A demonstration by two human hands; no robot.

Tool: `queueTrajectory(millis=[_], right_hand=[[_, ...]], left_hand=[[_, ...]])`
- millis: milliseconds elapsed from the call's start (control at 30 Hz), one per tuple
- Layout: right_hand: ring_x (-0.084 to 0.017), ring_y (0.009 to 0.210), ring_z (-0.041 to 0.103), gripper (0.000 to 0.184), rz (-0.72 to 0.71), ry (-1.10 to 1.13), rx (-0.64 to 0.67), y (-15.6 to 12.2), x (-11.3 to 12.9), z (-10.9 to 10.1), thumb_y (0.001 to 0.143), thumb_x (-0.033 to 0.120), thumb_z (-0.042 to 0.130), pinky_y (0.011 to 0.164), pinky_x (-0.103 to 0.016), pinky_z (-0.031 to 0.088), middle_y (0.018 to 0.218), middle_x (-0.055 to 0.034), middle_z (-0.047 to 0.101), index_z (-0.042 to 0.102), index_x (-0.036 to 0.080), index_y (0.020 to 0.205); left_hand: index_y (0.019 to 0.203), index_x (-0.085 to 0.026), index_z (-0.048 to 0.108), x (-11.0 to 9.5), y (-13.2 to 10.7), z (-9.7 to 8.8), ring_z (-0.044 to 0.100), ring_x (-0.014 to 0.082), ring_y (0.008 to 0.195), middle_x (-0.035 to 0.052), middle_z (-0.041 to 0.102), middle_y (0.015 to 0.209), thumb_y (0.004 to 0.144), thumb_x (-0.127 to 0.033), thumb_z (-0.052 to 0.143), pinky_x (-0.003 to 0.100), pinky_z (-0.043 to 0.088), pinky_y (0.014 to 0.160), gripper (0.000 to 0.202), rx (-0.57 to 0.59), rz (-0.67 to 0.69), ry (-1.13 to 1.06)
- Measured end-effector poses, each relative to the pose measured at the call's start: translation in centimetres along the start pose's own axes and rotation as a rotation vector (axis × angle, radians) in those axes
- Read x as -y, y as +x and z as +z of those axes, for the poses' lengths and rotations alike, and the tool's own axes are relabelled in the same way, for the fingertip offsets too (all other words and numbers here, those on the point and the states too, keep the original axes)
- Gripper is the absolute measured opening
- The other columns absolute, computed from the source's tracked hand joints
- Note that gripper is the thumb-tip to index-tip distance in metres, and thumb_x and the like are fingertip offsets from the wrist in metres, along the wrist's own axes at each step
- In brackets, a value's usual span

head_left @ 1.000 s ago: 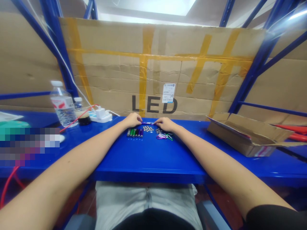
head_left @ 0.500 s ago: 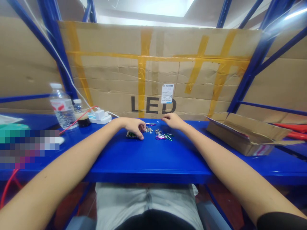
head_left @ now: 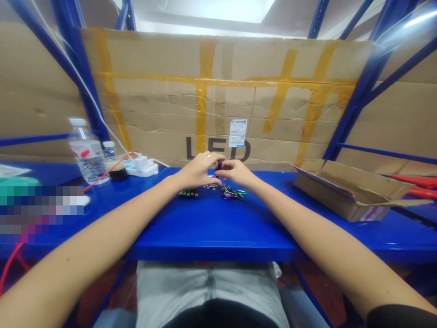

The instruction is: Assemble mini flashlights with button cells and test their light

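Above the back of the blue table [head_left: 211, 223], my two hands come together. My right hand [head_left: 238, 173] is closed in a pinch on a small dark purple piece [head_left: 219, 166], whose kind I cannot make out. Curved over from the other side, my left hand [head_left: 201, 169] has its fingertips near the top of that piece and its thumb stretched well apart. Below the hands lie several small silvery metal parts [head_left: 212, 186]. A pile of coloured carabiners [head_left: 234, 194] rests at the right, and a row of short dark green cylinders [head_left: 188, 193] at the left.
An open cardboard box [head_left: 341, 193] stands on the right. At left are a water bottle [head_left: 88, 155], a small bottle of dark liquid [head_left: 118, 171], a white power strip [head_left: 145, 168] and a red cable [head_left: 108, 173]. A large cardboard panel [head_left: 160, 114] closes off the back.
My left hand has risen and moved right from the dark green cylinders, uncovering them. My right hand has shifted left, and the two hands now meet around the purple piece.
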State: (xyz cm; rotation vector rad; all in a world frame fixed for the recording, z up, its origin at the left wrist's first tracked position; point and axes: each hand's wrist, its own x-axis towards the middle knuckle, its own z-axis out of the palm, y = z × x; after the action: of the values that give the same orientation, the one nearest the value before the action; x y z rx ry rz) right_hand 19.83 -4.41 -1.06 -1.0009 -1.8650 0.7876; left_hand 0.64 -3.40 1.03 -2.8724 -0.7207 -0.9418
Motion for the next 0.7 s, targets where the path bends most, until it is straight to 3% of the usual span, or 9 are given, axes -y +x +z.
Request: queueTrajectory(millis=[33,100,167,267,367,533,700], right_hand=[[-0.012,0.059,0.055,0.013,0.01,-0.011,-0.018,0.0,-0.1,0.1,0.072,0.024,0.07,0.057,-0.026,0.044,0.062,-0.0007,0.062,0.063,0.013,0.07],[-0.011,0.058,0.054,0.01,0.036,-0.055,-0.04,0.0,-0.3,0.1,0.073,0.022,0.068,0.056,-0.025,0.042,0.063,-0.0002,0.062,0.065,0.013,0.072],[-0.012,0.06,0.055,0.01,0.063,-0.092,-0.052,0.0,-0.3,0.0,0.073,0.021,0.068,0.057,-0.025,0.042,0.066,-0.0006,0.064,0.068,0.013,0.079],[-0.013,0.065,0.058,0.016,0.083,-0.106,-0.04,-0.1,-0.1,0.0,0.072,0.017,0.069,0.063,-0.026,0.044,0.071,-0.002,0.067,0.07,0.012,0.086],[-0.013,0.067,0.058,0.015,0.062,-0.121,-0.007,-0.1,0.0,0.4,0.071,0.015,0.068,0.067,-0.026,0.044,0.072,-0.0016,0.067,0.07,0.012,0.086],[-0.012,0.064,0.051,0.008,-0.016,-0.244,0.032,-0.3,0.0,1.1,0.072,0.021,0.067,0.063,-0.027,0.039,0.065,0.0019,0.059,0.066,0.014,0.074],[-0.012,0.063,0.049,0.012,-0.027,-0.276,0.057,-0.4,-0.1,1.2,0.072,0.026,0.067,0.062,-0.027,0.037,0.063,0.0031,0.055,0.061,0.015,0.07]], left_hand=[[0.134,-0.019,0.049,0.1,0.0,0.0,0.054,0.0247,0.114,0.0117,0.058,0.129,0.075,-0.038,0.076,0.036,0.039,0.1,0.067,-0.023,-0.022,-0.02],[0.129,-0.017,0.055,0.9,0.0,0.1,0.059,0.022,0.106,0.0117,0.062,0.123,0.084,-0.036,0.066,0.033,0.043,0.094,0.05,-0.049,-0.096,-0.031],[0.107,-0.016,0.068,2.3,-0.3,0.2,0.062,0.0206,0.095,0.0094,0.07,0.104,0.093,-0.028,0.049,0.032,0.045,0.086,0.026,0.021,-0.19,0.03],[0.093,-0.017,0.074,4.7,-0.9,0.9,0.064,0.023,0.089,0.0089,0.073,0.097,0.086,-0.024,0.053,0.032,0.045,0.082,0.023,0.187,-0.314,0.15],[0.091,-0.02,0.076,6.3,-1.4,2.0,0.066,0.0208,0.086,0.0062,0.075,0.094,0.083,-0.026,0.057,0.029,0.045,0.079,0.021,0.269,-0.404,0.121],[0.085,-0.019,0.077,6.9,-1.4,3.3,0.066,0.0192,0.078,0.0062,0.075,0.085,0.081,-0.036,0.061,0.027,0.045,0.073,0.023,0.287,-0.501,0.068],[0.086,-0.019,0.077,7.3,-1.2,3.4,0.066,0.0193,0.081,0.0056,0.075,0.085,0.076,-0.026,0.062,0.026,0.047,0.073,0.019,0.269,-0.511,0.046]])
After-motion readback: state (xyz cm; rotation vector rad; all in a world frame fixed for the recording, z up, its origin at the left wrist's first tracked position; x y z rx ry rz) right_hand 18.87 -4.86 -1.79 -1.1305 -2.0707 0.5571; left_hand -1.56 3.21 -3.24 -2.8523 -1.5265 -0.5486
